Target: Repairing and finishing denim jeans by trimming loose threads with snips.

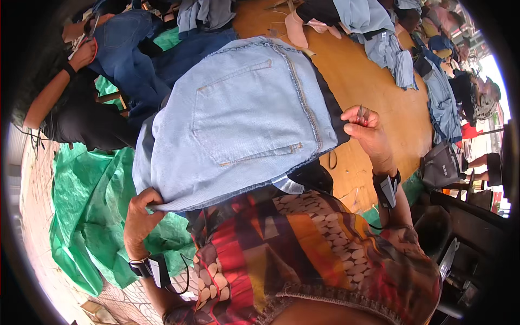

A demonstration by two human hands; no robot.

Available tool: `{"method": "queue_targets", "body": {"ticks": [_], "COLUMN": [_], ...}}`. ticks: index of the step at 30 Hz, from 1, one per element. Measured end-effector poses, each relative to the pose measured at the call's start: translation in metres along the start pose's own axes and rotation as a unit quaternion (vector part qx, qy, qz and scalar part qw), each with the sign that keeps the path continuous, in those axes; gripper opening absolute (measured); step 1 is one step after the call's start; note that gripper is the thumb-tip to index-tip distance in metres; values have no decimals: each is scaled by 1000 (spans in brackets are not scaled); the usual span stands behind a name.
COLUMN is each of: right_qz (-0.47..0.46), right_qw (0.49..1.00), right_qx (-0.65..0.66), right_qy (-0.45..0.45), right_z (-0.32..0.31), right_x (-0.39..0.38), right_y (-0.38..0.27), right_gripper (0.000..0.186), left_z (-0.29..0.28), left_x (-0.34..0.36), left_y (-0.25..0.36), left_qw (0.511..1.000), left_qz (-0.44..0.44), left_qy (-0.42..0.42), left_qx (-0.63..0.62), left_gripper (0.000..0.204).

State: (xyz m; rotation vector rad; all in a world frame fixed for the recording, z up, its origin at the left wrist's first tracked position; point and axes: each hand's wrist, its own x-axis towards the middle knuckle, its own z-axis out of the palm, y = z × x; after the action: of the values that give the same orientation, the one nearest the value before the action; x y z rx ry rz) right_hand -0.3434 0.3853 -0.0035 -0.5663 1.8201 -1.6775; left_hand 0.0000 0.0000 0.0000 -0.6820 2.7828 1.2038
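I am watching left fingers [146, 197] pinching denim garment [244, 114] at near-left corner, right fingers [355, 130] pinching its black right edge, perhaps small snips [361, 112] too.

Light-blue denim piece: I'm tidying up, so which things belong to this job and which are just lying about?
In the job:
light-blue denim piece
left hand, pinching its edge
right hand, at its right edge
small pointed tool there, kind unclear

Apparently lying about:
green sheet
grey bag

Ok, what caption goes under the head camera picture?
A left hand and a right hand hold a black-edged, pale blue denim garment, green sheeting at lower left.
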Motion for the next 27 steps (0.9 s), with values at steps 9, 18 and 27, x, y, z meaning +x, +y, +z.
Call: {"method": "queue_targets", "body": {"ticks": [9,18,27], "right_qz": [-29,2,19], "right_qw": [998,992,995], "right_qx": [-57,-85,-85], "right_qy": [0,-96,-48], "right_z": [5,-2,0], "right_x": [-1,-10,-8], "right_y": [-10,-13,-20], "right_gripper": [18,17,13], "left_z": [-6,-8,-8], "left_x": [9,5,7], "left_y": [18,5,2], "left_qw": [999,997,994], "left_qz": [13,-13,-26], "left_qy": [-12,-61,-100], "left_qx": [38,46,47], "left_gripper": [19,23,24]}}
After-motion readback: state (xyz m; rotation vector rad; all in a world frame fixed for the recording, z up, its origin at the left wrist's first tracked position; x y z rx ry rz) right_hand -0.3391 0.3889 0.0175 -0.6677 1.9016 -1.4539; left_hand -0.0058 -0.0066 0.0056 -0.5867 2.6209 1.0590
